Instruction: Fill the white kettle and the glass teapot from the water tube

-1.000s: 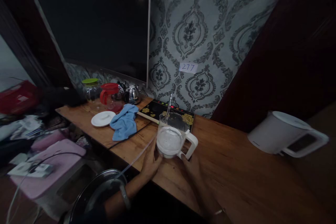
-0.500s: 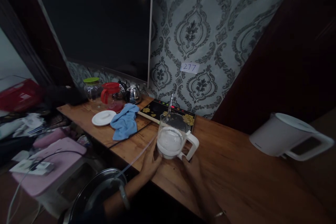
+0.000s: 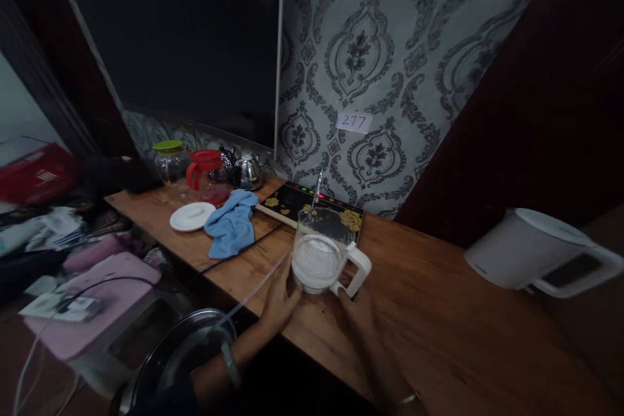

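A clear glass kettle with a white lower part and white handle is tilted over the table's front half, its open top away from me. My left hand grips the lower left side, thumb against the base. My right hand holds the lower end of the handle, thumb on top. A narrow shiny piece rises beyond the rim; I cannot tell if it is the spout. Behind the kettle lies a black cooktop with gold flowers and a lit red display.
A blue cloth, a white lid, a red-topped jug, a green-lidded jar and a metal teapot stand left. A white electric kettle is right. Below the edge sits a metal basin with a thin tube.
The view has shifted very slightly. Both hands keep the same hold on the glass kettle, and nothing else has visibly moved.
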{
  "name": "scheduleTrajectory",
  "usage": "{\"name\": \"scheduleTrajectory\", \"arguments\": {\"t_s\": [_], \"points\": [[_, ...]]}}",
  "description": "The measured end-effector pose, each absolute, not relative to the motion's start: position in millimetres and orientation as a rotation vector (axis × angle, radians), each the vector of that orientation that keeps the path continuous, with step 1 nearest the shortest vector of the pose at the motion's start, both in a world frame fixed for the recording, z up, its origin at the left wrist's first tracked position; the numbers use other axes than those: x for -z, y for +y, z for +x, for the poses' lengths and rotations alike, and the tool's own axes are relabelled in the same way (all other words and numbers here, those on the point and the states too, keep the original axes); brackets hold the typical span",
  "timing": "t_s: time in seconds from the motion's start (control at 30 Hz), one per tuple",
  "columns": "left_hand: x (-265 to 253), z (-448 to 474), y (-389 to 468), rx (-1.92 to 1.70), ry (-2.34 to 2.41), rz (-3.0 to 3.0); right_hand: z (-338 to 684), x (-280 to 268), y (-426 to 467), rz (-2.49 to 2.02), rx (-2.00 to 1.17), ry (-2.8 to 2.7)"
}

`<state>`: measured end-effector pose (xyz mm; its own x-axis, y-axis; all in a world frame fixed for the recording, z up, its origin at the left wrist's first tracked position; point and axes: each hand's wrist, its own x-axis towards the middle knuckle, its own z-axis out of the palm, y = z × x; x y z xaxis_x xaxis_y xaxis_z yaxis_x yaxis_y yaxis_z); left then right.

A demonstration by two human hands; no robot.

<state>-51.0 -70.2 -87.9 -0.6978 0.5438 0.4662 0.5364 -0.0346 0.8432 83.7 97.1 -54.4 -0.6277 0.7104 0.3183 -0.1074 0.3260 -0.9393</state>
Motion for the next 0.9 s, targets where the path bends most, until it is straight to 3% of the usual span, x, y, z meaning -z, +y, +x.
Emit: {"name": "scheduleTrajectory", "arguments": {"t_s": [0.9], "points": [[90.0,-52.0,-71.2,-1.876,2.187,1.225,85.5,50.1,94.2,-0.547,-1.377,-1.834]]}}
